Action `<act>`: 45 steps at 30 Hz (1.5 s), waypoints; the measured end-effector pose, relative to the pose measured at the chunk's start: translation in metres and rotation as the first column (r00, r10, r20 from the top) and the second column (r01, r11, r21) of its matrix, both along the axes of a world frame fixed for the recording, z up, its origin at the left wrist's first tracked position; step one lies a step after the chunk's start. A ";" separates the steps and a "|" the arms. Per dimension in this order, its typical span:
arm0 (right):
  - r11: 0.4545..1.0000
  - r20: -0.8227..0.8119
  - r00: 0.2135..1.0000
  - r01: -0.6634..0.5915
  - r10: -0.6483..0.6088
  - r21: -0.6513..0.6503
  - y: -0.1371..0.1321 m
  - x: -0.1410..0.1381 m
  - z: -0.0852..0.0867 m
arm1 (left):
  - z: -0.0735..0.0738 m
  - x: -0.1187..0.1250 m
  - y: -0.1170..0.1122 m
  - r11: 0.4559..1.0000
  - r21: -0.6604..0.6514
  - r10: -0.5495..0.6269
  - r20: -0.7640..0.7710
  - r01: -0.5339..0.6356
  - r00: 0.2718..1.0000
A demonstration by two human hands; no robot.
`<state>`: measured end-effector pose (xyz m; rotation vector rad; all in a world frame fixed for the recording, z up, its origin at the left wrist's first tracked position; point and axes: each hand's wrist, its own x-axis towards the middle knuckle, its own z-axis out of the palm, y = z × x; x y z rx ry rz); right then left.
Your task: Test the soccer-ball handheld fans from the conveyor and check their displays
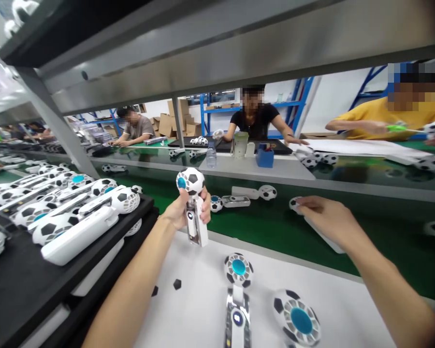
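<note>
Closest to you, a football-patterned ball head point(297, 316) with a blue centre is sitting at the lower edge of view, and beside it an open-handled fan point(238, 295) is lying on the white work sheet point(188, 314). Your left hand point(177, 212) is gripping the held fan point(195, 217) upright above the sheet's far edge, the thumb pressing near the ball's blue disc and the fingers wrapping the handle. Your right hand point(322, 217) is pinching the ball end of a further fan point(324, 234) over the green work surface point(268, 217); whether it is bearing any weight, you cannot tell. As for progress, the balls on the held and open-handled fans are sitting joined to their handles, and a round display is showing a pale mark on each, so the electronics seem to be running. Both handles are exposing their inner parts, so covering them is looking like a step not yet done. Two loose black pentagons point(177, 284) are lying on the sheet, and where they are belonging is unclear. Left of you, a black tray point(14, 290) is carrying many more fans, several showing open handles, so plenty is apparently remaining.
</note>
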<state>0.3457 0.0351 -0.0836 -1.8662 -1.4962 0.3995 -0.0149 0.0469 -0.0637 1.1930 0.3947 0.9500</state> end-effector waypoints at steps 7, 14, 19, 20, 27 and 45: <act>1.000 0.024 1.000 -0.015 0.016 -0.028 0.007 0.003 -0.008 | -0.015 -0.001 0.012 0.982 0.079 0.182 -0.113 -0.174 0.977; 0.998 0.046 0.998 -0.049 0.051 -0.036 0.010 0.005 -0.011 | -0.046 0.003 0.030 0.810 0.284 0.581 -0.267 -0.513 0.769; 0.998 0.059 0.997 -0.050 0.052 -0.030 0.008 0.005 -0.010 | -0.079 -0.003 0.043 0.759 0.361 0.651 -0.393 -0.542 0.650; 0.998 0.062 0.997 -0.051 0.052 -0.029 0.007 0.005 -0.010 | -0.085 -0.006 0.045 0.764 0.366 0.645 -0.422 -0.532 0.637; 0.998 0.084 0.995 -0.055 0.057 -0.024 0.007 0.005 -0.012 | -0.093 -0.024 0.059 0.845 0.307 0.533 -0.537 -0.437 0.654; 0.996 0.104 0.991 -0.082 0.085 -0.032 0.008 0.001 -0.020 | -0.080 -0.025 0.051 0.956 0.208 0.292 -0.657 -0.205 0.695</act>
